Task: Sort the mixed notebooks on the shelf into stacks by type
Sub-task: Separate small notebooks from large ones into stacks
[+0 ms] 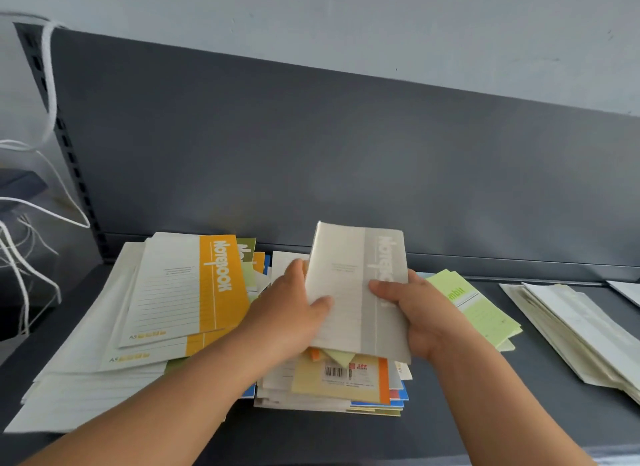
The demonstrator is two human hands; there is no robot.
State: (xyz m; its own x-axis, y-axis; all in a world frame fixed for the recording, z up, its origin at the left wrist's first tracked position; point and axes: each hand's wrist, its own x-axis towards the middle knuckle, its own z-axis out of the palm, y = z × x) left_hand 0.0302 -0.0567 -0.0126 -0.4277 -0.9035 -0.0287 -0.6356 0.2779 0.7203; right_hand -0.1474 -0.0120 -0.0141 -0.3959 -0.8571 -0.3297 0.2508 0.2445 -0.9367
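Dark shelf (pixel 519 396), grey back panel (pixel 346 153), pale wall (pixel 346 15).
Left hand (pixel 294 306) and right hand (pixel 415 313) gripped a grey notebook (pixel 346 257) above the mixed pile (pixel 346 379); orange notebooks (pixel 221 285) lay left, green notebook (pixel 485 313) right.

A notebook (pixel 356 285) is being held between left hand (pixel 294 313) and right hand (pixel 419 316) above the middle stack (pixel 346 386) on the shelf (pixel 485 406). The left pile (pixel 166 292) is lying just beside that stack, a pad (pixel 481 313) is lying to its right, and the right stack (pixel 571 330) is sitting farther right, before the back panel (pixel 311 153).
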